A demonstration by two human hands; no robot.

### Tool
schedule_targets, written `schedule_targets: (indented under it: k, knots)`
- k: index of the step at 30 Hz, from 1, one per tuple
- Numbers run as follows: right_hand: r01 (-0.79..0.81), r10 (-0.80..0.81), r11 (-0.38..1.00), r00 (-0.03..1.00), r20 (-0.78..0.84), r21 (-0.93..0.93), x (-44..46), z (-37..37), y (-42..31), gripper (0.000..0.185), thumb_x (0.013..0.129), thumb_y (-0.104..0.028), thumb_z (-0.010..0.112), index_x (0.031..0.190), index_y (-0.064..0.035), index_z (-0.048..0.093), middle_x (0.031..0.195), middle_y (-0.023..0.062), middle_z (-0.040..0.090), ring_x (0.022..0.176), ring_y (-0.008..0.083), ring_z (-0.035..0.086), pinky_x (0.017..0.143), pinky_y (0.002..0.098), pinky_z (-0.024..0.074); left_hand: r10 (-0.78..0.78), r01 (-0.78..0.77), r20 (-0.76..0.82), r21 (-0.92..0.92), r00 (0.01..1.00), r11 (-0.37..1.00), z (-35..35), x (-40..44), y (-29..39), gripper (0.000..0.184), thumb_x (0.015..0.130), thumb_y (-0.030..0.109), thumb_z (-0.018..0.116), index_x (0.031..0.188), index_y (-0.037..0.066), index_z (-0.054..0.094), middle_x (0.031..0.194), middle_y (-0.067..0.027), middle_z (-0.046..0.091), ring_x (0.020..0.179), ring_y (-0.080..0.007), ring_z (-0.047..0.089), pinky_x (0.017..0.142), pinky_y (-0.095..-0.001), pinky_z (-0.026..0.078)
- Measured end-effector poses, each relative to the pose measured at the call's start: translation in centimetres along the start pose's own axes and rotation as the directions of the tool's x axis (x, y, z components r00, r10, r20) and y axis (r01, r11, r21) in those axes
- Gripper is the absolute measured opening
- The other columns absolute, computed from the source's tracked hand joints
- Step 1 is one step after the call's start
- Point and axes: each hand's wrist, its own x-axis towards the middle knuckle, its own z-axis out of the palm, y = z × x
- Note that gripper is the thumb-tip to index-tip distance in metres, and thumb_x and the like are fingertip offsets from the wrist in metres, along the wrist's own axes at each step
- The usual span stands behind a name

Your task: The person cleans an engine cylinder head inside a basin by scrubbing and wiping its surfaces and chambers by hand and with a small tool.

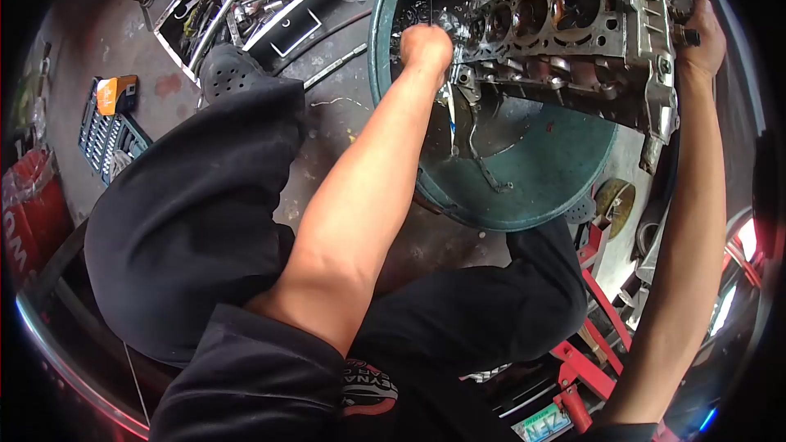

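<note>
A metal engine block (565,61) with round cylinder bores lies tilted over a round green tub (524,188), its left end inside. At its right end, my right hand (704,41) is closed around a protruding part. My left hand (426,47) is a fist over the tub, beside the block's left end; what it holds is hidden. Liquid splashes near this fist. Just below, a thin white and blue strip (452,119) and a bent metal pipe (483,165) hang down in the tub.
An open box of tools (315,12) stands at the upper left, near a dark clog (229,74). Farther left are a socket set (102,135) and a red container (37,217). Red metal frame parts (585,364) and a round pan (614,200) are at the lower right.
</note>
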Motion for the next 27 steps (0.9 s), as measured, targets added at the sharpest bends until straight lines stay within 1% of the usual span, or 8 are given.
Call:
schedule_targets:
  k: [4, 9, 12, 16, 17, 20, 24, 27]
  knots:
    - [0.0, 0.0, 1.0, 1.0, -0.002, 0.03, -0.3, 0.4, 0.6, 0.028, 0.087, -0.013, 0.05, 0.112, -0.0086, 0.062, 0.107, 0.0092, 0.068, 0.098, 0.0245, 0.065, 0.083, 0.0313, 0.0493, 0.063, -0.053, 0.07, -0.146, 0.996, 0.988, -0.3, -0.2, -2.0, 0.025, 0.092, 0.01, 0.053, 0.117, 0.004, 0.053, 0.068, -0.0073, 0.058, 0.048, -0.0121, 0.05, 0.039, -0.028, 0.037]
    - [-0.059, 0.058, 0.993, 0.998, 0.019, 0.099, 0.1, 0.3, 1.5, 0.028, 0.087, -0.011, 0.051, 0.113, -0.0089, 0.062, 0.107, 0.0097, 0.068, 0.098, 0.0237, 0.065, 0.083, 0.0312, 0.0493, 0.082, -0.07, 0.041, -0.238, 0.996, 0.969, -0.3, -0.2, -0.3, 0.024, 0.092, 0.006, 0.051, 0.116, 0.003, 0.046, 0.069, -0.0081, 0.057, 0.048, -0.013, 0.051, 0.037, -0.0275, 0.038]
    - [-0.02, 0.023, 0.997, 0.999, 0.041, -0.078, 0.2, 0.0, 0.6, 0.028, 0.086, -0.011, 0.052, 0.113, -0.0084, 0.062, 0.107, 0.0101, 0.068, 0.098, 0.0244, 0.065, 0.083, 0.0312, 0.0492, 0.068, -0.058, 0.024, -0.302, 0.997, 0.952, -0.4, -1.5, -0.5, 0.017, 0.092, 0.005, 0.05, 0.108, 0.003, 0.045, 0.072, -0.009, 0.056, 0.046, -0.0135, 0.049, 0.036, -0.0274, 0.036]
    - [0.141, -0.142, 0.99, 0.988, 0.056, 0.016, 1.0, -0.2, 0.9, 0.033, 0.078, -0.015, 0.057, 0.109, -0.0042, 0.061, 0.106, 0.0124, 0.067, 0.1, 0.0274, 0.064, 0.085, 0.0324, 0.0484, 0.139, -0.159, -0.13, -0.153, 0.982, 0.975, 2.3, -3.8, -4.0, 0.009, 0.084, 0.009, 0.058, 0.09, 0.004, 0.056, 0.084, -0.0192, 0.063, 0.082, -0.036, 0.062, 0.076, -0.0429, 0.046]
    - [0.143, -0.145, 0.989, 0.988, 0.055, 0.027, 1.1, -0.1, 0.9, 0.034, 0.077, -0.015, 0.057, 0.109, -0.0035, 0.061, 0.106, 0.0128, 0.066, 0.101, 0.0279, 0.064, 0.085, 0.0325, 0.0481, 0.28, -0.296, -0.15, -0.093, 0.948, 0.951, 3.4, -4.6, -5.5, 0.005, 0.091, 0.005, 0.051, 0.094, 0.004, 0.055, 0.068, -0.0048, 0.057, 0.052, -0.012, 0.053, 0.048, -0.0295, 0.044]
    - [0.125, -0.122, 0.991, 0.991, 0.053, -0.055, 1.0, -0.7, -0.5, 0.034, 0.075, -0.009, 0.058, 0.108, -0.0041, 0.061, 0.105, 0.0123, 0.066, 0.101, 0.0271, 0.064, 0.085, 0.0321, 0.0484, 0.243, -0.251, -0.063, -0.156, 0.968, 0.956, 4.5, -9.0, -4.6, 0.02, 0.091, 0.008, 0.054, 0.11, 0.004, 0.057, 0.066, -0.0053, 0.058, 0.054, -0.0125, 0.054, 0.052, -0.0303, 0.043]
    - [0.136, -0.14, 0.985, 0.99, -0.027, -0.11, 0.1, -0.9, -0.8, 0.029, 0.076, -0.011, 0.065, 0.105, -0.0062, 0.063, 0.097, 0.011, 0.068, 0.09, 0.0272, 0.067, 0.077, 0.0344, 0.0519, 0.237, -0.227, 0.108, -0.099, 0.965, 0.969, 3.5, -12.7, -0.4, 0.016, 0.09, 0.01, 0.054, 0.103, 0.005, 0.062, 0.077, -0.014, 0.066, 0.069, -0.0244, 0.062, 0.065, -0.0362, 0.048]
    - [0.11, -0.114, 0.983, 0.993, -0.017, -0.143, 0.1, -1.3, -1.2, 0.027, 0.078, -0.008, 0.062, 0.105, -0.0064, 0.063, 0.096, 0.0111, 0.068, 0.089, 0.0264, 0.067, 0.077, 0.0337, 0.0521, 0.206, -0.205, -0.015, 0.036, 0.978, 0.978, 5.8, -9.8, -3.7, 0.016, 0.09, 0.01, 0.053, 0.103, 0.007, 0.062, 0.082, -0.0178, 0.067, 0.075, -0.0298, 0.065, 0.069, -0.0391, 0.048]
